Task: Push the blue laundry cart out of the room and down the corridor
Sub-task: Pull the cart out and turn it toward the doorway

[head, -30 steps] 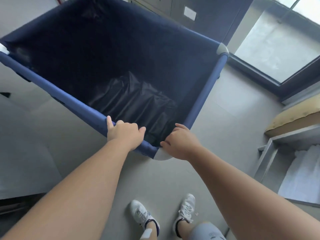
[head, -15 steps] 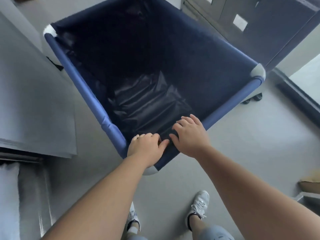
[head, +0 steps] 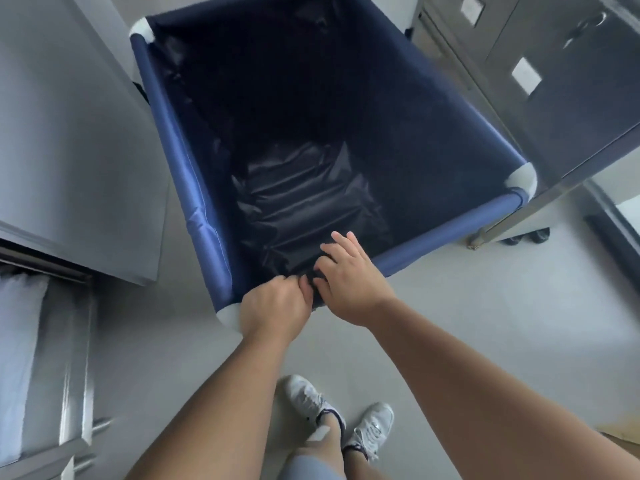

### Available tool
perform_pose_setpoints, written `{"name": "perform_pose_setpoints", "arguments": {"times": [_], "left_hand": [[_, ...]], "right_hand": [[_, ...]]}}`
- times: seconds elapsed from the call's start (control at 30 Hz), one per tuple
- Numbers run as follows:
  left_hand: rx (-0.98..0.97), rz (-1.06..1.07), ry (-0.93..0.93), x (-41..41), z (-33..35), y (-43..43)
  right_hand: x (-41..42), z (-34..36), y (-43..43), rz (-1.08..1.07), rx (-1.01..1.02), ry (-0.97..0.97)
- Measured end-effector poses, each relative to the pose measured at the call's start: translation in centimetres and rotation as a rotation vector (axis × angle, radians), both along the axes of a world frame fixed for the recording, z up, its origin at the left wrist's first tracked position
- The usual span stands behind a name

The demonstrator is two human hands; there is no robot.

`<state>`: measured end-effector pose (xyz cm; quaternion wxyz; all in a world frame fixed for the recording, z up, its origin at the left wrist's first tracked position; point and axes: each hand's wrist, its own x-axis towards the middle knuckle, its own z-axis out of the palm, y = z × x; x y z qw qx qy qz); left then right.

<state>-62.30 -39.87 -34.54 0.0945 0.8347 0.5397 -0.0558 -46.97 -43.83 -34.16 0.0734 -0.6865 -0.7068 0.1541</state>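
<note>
The blue laundry cart (head: 180,157) fills the upper middle of the head view, a fabric bin with a blue padded rim, white corner caps and a dark crumpled liner at the bottom. Nothing else lies inside it. My left hand (head: 273,308) is closed over the rim right at the near corner. My right hand (head: 349,278) rests on the rim just beside it, palm down, fingers reaching over the edge into the cart. The two hands nearly touch. My feet in white sneakers stand on the grey floor behind the cart.
A grey metal cabinet (head: 59,133) stands close on the cart's left, with a shelf of white linen (head: 17,358) below it. Steel cabinets (head: 554,81) with labels crowd the cart's far right corner. Small black wheels (head: 530,235) sit under them. Grey floor (head: 485,306) lies open on the right.
The cart has swung clockwise in my view, so its near corner now points at me. My hands slid together along the rim to that corner. The left cabinet came into view and the window left it.
</note>
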Motion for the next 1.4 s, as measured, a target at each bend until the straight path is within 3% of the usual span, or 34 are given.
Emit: {"name": "perform_pose_setpoints", "arguments": {"times": [0.2,0.47,0.6,0.93,1.4], "left_hand": [[0.046,0.001,0.015,0.1,-0.6,4.0],[0.018,0.092,-0.014,1.0,-0.8,7.8],[-0.067,0.068,-0.009,3.0,-0.4,8.5],[-0.020,0.191,0.154,4.6,-0.2,9.9],[0.080,0.278,0.097,6.7,-1.0,13.3]], "right_hand": [[7.3,0.2,0.9,-0.063,-0.096,-0.175],[13.5,0.5,4.9,-0.102,-0.135,-0.225],[16.5,0.5,6.7,-0.040,-0.129,-0.257],[19.2,-0.8,10.5,0.244,-0.066,-0.322],[21.4,-1.0,18.0,0.324,-0.020,-0.337]]}}
